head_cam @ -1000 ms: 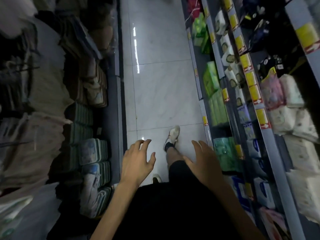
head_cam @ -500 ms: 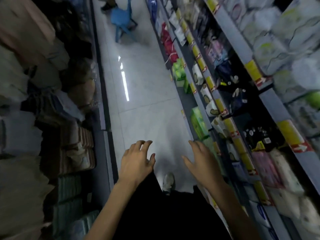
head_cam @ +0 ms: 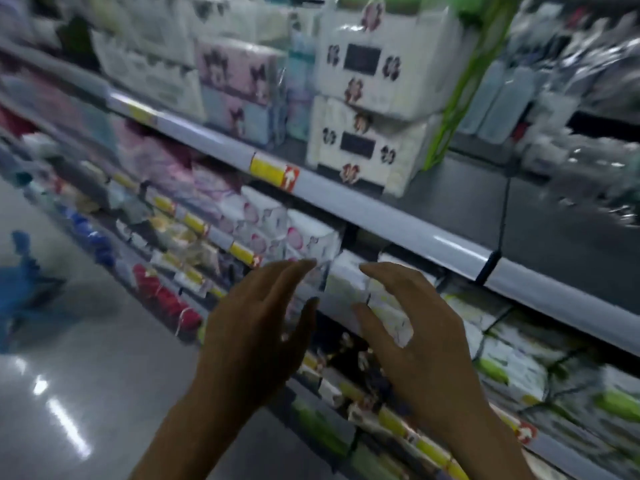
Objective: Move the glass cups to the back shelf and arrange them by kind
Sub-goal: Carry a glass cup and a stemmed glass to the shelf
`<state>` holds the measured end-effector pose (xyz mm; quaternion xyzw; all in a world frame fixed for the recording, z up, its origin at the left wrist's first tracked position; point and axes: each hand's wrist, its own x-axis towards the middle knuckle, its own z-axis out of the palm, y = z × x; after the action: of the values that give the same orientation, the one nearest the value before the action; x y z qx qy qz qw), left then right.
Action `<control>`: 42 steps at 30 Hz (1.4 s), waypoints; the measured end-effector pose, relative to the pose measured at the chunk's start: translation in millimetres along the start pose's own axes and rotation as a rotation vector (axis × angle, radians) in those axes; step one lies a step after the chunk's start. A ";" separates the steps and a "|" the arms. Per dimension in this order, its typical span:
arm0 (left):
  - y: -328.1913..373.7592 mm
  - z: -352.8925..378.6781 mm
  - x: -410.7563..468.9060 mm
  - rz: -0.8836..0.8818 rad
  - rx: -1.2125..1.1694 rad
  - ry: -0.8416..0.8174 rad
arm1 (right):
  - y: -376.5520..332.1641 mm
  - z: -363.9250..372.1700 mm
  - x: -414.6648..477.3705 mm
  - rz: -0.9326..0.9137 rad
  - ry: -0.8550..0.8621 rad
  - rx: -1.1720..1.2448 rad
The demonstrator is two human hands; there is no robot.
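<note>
My left hand [head_cam: 256,334] and my right hand [head_cam: 415,337] are raised side by side in front of a store shelf, fingers spread and relaxed, holding nothing. They hover before white tissue packs [head_cam: 349,282] on a lower shelf without touching them. At the upper right, blurred clear glassware [head_cam: 588,157] stands on the grey shelf [head_cam: 540,216]; single cups cannot be made out. The whole view is motion-blurred.
Stacked tissue packs [head_cam: 377,109] with a green handle stand on the upper shelf. Price tags [head_cam: 273,173] line the shelf edges. Green and white packs [head_cam: 512,358] fill the lower right. The glossy aisle floor [head_cam: 90,393] lies at the left, with a blue chair [head_cam: 24,271].
The view has swung up and to the right, from the aisle floor to the shelf front. Both hands stay raised and empty, now in front of the tissue packs.
</note>
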<state>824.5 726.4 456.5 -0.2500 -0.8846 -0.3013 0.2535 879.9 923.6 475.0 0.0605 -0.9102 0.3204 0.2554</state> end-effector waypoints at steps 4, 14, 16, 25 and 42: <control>19.4 16.7 74.2 0.284 -0.112 0.075 | -1.1 -40.9 35.4 -0.006 0.205 -0.147; 142.3 113.1 215.6 0.570 -0.188 -0.200 | 103.0 -172.8 82.1 0.371 0.423 -0.499; 166.8 135.2 241.8 0.622 -0.127 -0.221 | 132.5 -199.5 94.6 0.430 0.445 -0.575; 243.0 232.9 320.7 0.590 0.022 -0.336 | 202.1 -268.6 155.4 0.634 0.383 -0.681; 273.9 272.1 325.4 0.313 -0.271 -0.435 | 225.5 -262.4 165.8 0.693 0.398 -0.678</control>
<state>663.5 1190.1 575.0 -0.4737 -0.8204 -0.3133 0.0655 787.0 1271.1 608.2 -0.3921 -0.8632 0.0790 0.3080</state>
